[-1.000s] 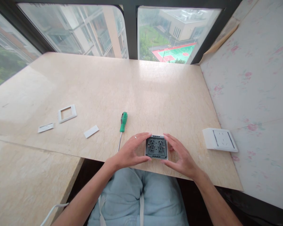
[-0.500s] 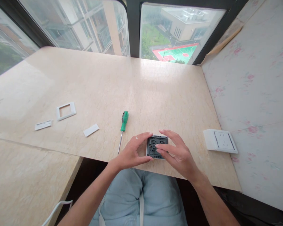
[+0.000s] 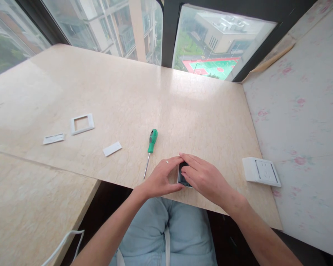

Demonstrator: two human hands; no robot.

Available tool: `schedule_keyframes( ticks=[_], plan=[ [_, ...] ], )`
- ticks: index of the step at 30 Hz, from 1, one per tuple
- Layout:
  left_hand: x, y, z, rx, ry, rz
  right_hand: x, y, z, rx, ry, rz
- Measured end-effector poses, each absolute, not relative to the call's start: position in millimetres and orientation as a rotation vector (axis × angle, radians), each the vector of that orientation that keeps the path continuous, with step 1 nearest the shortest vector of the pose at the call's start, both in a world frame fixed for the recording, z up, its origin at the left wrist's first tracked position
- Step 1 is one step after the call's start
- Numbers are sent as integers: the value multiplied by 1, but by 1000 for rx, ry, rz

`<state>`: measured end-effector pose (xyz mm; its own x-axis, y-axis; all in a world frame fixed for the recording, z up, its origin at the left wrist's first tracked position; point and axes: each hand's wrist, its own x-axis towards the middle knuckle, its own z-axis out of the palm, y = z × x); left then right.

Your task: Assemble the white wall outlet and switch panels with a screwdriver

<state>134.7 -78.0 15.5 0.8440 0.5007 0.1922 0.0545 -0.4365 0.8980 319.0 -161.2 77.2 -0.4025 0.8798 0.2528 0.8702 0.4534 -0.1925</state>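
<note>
A square wall switch body [image 3: 184, 181], dark grey inside with a pale rim, lies at the table's front edge. My left hand [image 3: 162, 178] grips its left side, thumb at the near corner and forefinger at the far one. Over the switch body lies my right hand [image 3: 204, 177], which covers most of it. Its fingers are drawn together, with the tips down on the dark inside; any small part between them is hidden. Left of the hands rests a screwdriver [image 3: 152, 142] with a green handle, its shaft pointing toward me.
A white cover frame [image 3: 90, 122] and two white strips, one plain [image 3: 112, 149] and one slotted [image 3: 53, 139], lie at the left. A white socket box [image 3: 262, 171] stands by the papered wall at right. Windows border the far edge; a white cable [image 3: 63, 242] hangs lower left.
My right hand has moved in over the switch body, and its spread fingers have come together. My left hand keeps its hold. The view has shifted slightly.
</note>
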Motion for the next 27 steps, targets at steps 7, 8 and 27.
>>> schedule_keyframes(
  ticks=[7,8,27],
  plan=[
    [137,-79,17,1951,397,566,316,-165,71,-1455,-2442,-121],
    [137,-79,16,1952,403,563,316,-165,71,-1460,-2450,-126],
    [136,-78,18,1947,430,514,320,-172,70,-1454,-2387,-57]
  ],
)
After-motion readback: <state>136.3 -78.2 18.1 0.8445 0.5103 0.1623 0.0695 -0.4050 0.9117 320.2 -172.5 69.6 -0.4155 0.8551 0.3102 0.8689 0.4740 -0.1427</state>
